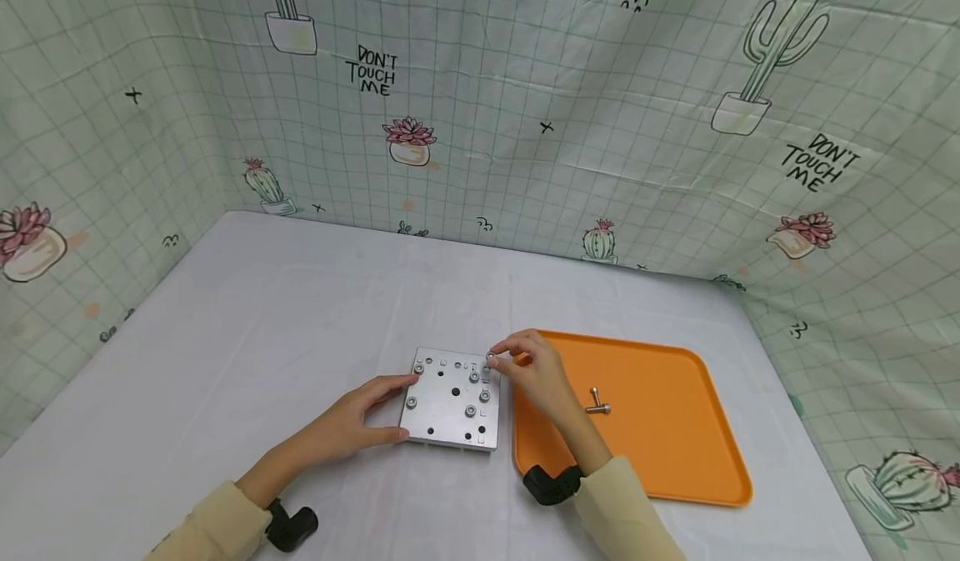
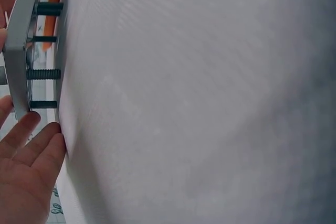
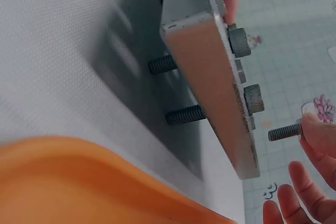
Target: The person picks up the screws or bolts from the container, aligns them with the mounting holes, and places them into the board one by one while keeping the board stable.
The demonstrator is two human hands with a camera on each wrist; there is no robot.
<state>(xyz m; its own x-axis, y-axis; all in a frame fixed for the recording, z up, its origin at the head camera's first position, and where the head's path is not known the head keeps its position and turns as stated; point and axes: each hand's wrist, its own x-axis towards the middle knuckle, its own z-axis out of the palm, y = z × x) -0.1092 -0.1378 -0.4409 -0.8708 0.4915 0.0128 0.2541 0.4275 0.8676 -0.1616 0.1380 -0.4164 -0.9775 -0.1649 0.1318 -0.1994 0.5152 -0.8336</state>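
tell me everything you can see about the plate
The plate is a thick, roughly square, silver slab that looks like metal, with round dark holes. Several bolts sit in it, heads on top, threads jutting out beneath. It stands raised off the cloth, roughly level, left of the tray. The left grip touches its left edge.

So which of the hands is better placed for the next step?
Likely the right hand: it pinches a threaded silver metal screw above the square silver metal plate, while the left hand rests against the plate's left edge.
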